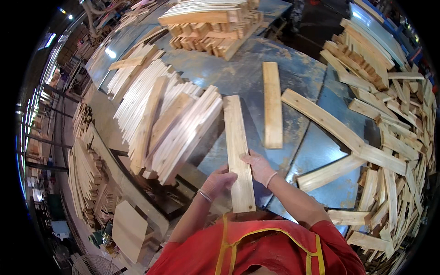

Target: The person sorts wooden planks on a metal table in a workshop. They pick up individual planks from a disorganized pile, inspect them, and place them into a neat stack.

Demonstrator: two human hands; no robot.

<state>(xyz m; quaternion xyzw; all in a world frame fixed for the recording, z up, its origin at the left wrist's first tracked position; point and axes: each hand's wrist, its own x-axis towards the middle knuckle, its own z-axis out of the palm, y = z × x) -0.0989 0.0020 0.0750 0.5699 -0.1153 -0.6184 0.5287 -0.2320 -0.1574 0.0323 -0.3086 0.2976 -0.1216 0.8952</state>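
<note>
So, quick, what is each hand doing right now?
Left hand: closed on the left edge of the long wooden board.
Right hand: gripping the same board's right edge, fingers on top.

We see bright, even overhead light glaring off the blue metal surface (256,78); focus holds sharp in the middle, while fisheye bending and black vignette crowd the rim.

Pale wooden board (238,151), long, flat, slightly curved, lying lengthwise on the blue-grey table, near end at the body.
</note>
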